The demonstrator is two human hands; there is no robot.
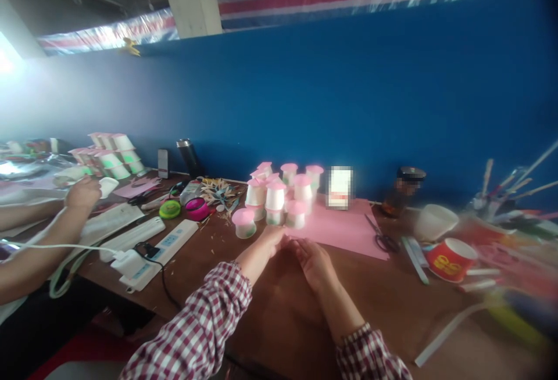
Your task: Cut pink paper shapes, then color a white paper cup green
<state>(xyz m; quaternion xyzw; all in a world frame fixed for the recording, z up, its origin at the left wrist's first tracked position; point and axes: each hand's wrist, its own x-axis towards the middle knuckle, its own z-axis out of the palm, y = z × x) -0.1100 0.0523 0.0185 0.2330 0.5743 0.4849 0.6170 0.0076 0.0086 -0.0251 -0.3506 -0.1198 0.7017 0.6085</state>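
Your checked sleeves (187, 327) lie nearest; your left hand (274, 240) and right hand (314, 261) nearly meet, their grip too blurred to tell. Just beyond, pink-topped cups (274, 197) partly hide one another, beside the pink sheet (340, 229).

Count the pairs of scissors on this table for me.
1 for certain: the scissors lying across the right edge of the large pink paper. A dark shape by the pink paper on the left may be another; it's too unclear to tell.
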